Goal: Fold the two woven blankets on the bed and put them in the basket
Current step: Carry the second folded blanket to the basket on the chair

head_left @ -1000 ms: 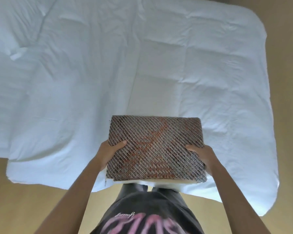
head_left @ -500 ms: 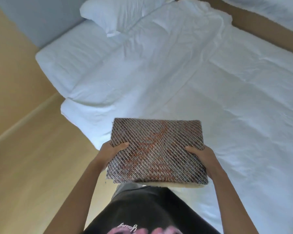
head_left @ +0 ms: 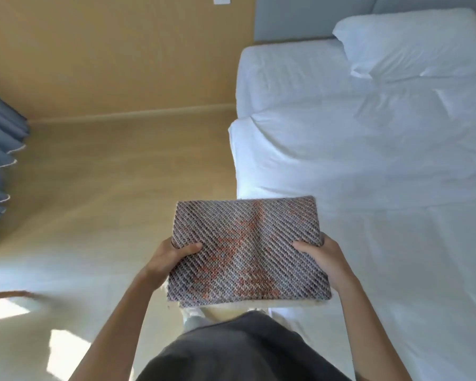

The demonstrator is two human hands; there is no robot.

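Head view: curtain point(head_left: 0, 166) at the left edge. Left hand point(head_left: 168, 259) grips the folded blanket point(head_left: 248, 251) by its left side, thumb on top. The blanket is held flat over the floor point(head_left: 107, 188). Right hand point(head_left: 324, 262) grips its right side. Bed point(head_left: 368, 160) just beside.

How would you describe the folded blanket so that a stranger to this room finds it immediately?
Find the white bed on the right, then its near left edge. There the left hand and right hand hold a flat folded blanket. Only it is patterned: grey-brown diagonal weave with orange patches.
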